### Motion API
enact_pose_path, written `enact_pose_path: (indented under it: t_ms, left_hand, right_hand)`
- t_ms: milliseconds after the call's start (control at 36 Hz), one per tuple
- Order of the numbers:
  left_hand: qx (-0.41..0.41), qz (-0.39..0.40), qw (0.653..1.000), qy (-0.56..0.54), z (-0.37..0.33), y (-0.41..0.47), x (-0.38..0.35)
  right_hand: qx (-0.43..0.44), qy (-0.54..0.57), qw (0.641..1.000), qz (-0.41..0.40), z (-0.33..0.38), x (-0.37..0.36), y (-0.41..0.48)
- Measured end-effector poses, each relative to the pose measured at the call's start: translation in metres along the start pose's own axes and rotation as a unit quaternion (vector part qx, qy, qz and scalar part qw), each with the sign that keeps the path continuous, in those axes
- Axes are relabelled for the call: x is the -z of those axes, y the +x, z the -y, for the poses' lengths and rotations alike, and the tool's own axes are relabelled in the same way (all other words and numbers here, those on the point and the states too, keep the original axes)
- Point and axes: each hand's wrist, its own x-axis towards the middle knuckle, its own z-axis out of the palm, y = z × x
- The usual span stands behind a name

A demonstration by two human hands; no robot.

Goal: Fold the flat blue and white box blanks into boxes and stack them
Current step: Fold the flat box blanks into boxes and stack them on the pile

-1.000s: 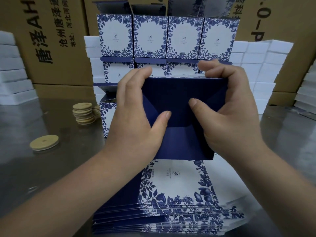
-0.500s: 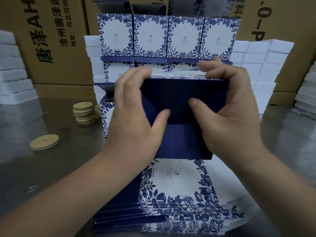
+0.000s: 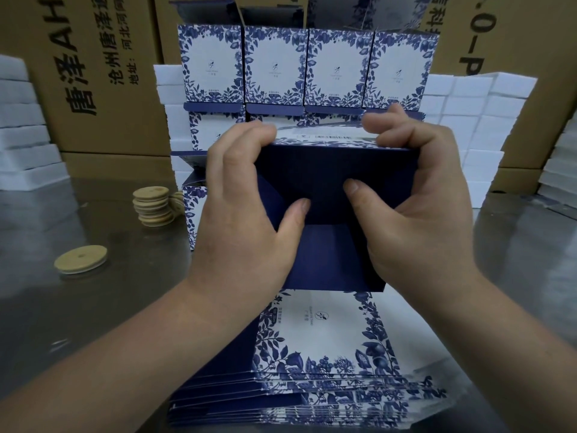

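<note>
- Far left I see white foam trays stacked on the counter, with brown cartons behind.
- One wooden disc lies alone. A disc stack stands farther back, apart from it.
- Left hand: grip curled round the left side of the half-folded box, thumb on its navy flaps.
- The box sits mid-scene between both hands, navy underside toward me.
- Below it, near me, is the pile of flat blanks. Beyond it, finished boxes are stacked in rows.
- Right hand: grip curled round the box's right side, thumb on the flaps.
- Far right, more white foam blocks.
</note>
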Motion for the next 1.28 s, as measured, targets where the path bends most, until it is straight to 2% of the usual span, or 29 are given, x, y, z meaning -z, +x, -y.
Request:
enact_pose_path:
  t_ms: [611,861,1056,1222,1278]
  left_hand:
    - [0.001,-0.006,1.0,0.001,-0.0014,0.0005,0.0012]
    - [-0.036,0.004,0.999,-0.01,0.0016,0.0029,0.0022]
    - [-0.035,-0.002,0.999,-0.02,0.0024,0.0034,0.0019]
    - [-0.024,0.001,0.998,-0.055,0.0009,0.0023,0.0012]
    - [0.004,-0.002,0.994,-0.106,-0.0006,0.0021,0.0029]
  right_hand:
    - [0.009,-0.005,1.0,-0.001,-0.0006,-0.0009,-0.0007]
    - [0.001,0.002,1.0,0.008,0.0004,0.0026,0.0012]
    - [-0.003,0.003,1.0,0.004,-0.0007,0.0017,0.0006]
    - [0.0,0.033,0.999,-0.016,-0.0007,0.0024,-0.0009]
    - [-0.05,0.097,0.993,-0.045,0.0012,0.0017,0.0021]
